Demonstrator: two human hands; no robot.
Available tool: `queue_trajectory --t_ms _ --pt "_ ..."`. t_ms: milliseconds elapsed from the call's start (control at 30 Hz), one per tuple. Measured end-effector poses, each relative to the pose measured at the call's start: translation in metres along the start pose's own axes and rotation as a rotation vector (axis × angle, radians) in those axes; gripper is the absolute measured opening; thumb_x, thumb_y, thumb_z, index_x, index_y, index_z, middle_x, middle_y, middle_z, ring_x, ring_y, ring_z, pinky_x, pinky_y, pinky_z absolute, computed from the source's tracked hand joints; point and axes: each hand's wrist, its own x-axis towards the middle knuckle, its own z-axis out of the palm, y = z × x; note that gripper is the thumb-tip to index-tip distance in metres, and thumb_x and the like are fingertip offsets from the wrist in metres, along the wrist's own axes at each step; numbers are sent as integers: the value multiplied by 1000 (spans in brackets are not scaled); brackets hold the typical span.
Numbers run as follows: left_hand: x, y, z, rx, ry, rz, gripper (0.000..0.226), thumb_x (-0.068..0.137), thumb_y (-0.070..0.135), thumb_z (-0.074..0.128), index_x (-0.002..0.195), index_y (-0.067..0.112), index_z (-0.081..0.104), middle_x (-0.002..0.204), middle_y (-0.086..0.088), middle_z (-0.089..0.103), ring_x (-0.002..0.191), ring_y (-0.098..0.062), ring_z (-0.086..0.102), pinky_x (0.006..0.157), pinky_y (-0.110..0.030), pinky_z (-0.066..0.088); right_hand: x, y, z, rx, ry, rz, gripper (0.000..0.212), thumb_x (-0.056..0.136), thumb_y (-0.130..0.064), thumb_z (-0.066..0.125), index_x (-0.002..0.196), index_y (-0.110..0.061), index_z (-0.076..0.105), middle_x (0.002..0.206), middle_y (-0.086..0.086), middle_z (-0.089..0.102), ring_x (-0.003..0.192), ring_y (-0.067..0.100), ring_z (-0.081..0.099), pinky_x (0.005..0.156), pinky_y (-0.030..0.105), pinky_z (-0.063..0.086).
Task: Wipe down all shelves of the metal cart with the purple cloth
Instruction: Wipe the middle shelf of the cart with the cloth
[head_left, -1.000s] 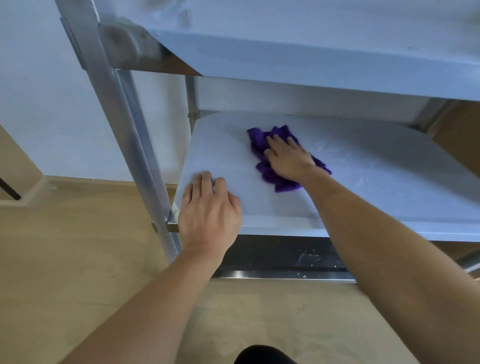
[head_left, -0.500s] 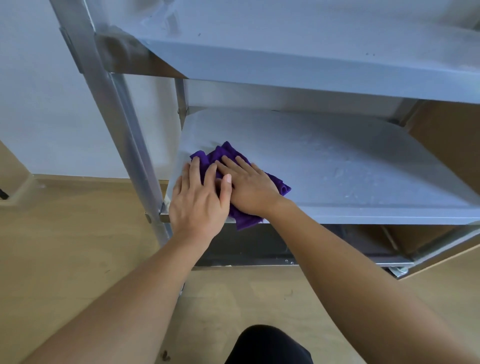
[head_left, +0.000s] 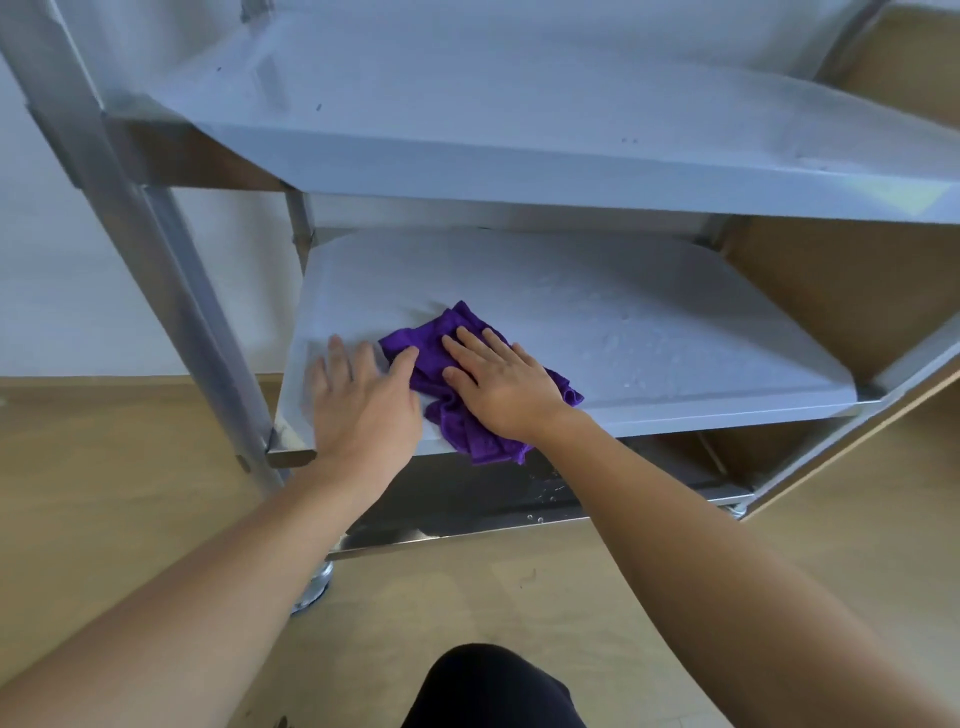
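The purple cloth (head_left: 435, 347) lies crumpled on the middle shelf (head_left: 649, 322) of the metal cart, near its front left, with one corner hanging over the front edge. My right hand (head_left: 501, 382) presses flat on top of the cloth, fingers spread. My left hand (head_left: 363, 400) lies flat on the shelf just left of the cloth, and its thumb touches the cloth's edge. The upper shelf (head_left: 519, 130) overhangs both hands. Water droplets speckle the right part of the middle shelf.
The cart's front left leg (head_left: 171, 291) stands just left of my left hand. A dark bottom shelf (head_left: 467, 499) shows below, with a caster (head_left: 314, 587) on the wooden floor. A white wall is at the left, a brown panel at the right.
My right hand has slid the cloth back toward the front left, then a little rightward. My left hand moved up beside the cloth and now lies flat just left of it.
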Motion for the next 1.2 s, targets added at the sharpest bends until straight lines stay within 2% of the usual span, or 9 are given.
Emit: queue_trajectory --t_ms 100,167,433,567,633,733,933,1100,1200 --pt "6 38 -5 -93 69 60 41 91 25 45 130 13 50 139 -16 47 137 -41 33 110 -50 30 -9 16 -4 -4 26 31 54 104 -49 17 156 -34 14 164 -9 7 152 16 2 122 40 3" --pt "13 63 -4 -177 101 109 41 90 23 43 129 10 49 137 -14 49 133 -37 39 107 -47 35 -14 29 -7 -11 27 41 53 104 -47 16 156 -34 13 164 -9 7 152 16 2 123 41 3" --pt "18 113 24 -197 62 201 52 100 30 26 149 13 27 160 -13 19 147 -32 18 118 -47 20 -34 110 -28 -28 31 206 53 104 -49 18 156 -36 13 164 -11 7 151 15 3 122 40 2" --pt "20 110 27 -159 54 219 62 89 33 11 137 11 46 152 -13 36 141 -33 28 112 -48 27 -45 169 -46 -42 38 367 54 104 -49 17 156 -34 13 164 -11 6 151 16 4 122 41 3" --pt "20 110 28 -144 35 217 56 91 30 17 134 10 46 151 -12 37 140 -33 29 111 -48 28 -49 184 -52 -59 40 440 54 105 -47 17 156 -33 12 165 -9 5 152 17 3 122 41 3" --pt "21 113 31 -130 9 210 47 94 27 29 136 10 43 153 -11 34 142 -33 26 112 -48 25 -49 172 -52 -67 29 470 56 105 -46 16 157 -30 8 165 -6 2 152 22 0 122 43 0" --pt "21 112 30 -95 13 216 45 93 26 34 132 8 47 149 -12 38 138 -34 30 109 -49 27 -39 109 -27 -54 50 263 58 104 -49 18 157 -30 7 164 -8 3 152 22 -2 123 42 -1" --pt "22 111 31 -113 35 220 48 94 27 28 136 10 44 152 -11 35 141 -33 27 112 -48 25 -42 145 -39 -30 63 289 54 104 -50 20 156 -35 15 164 -12 8 151 15 4 122 39 3" --pt "20 110 29 -120 45 227 58 88 30 15 131 10 47 149 -11 39 137 -33 31 109 -46 28 -51 185 -51 -34 78 432 54 105 -48 20 156 -32 16 164 -9 8 151 16 5 122 40 5"
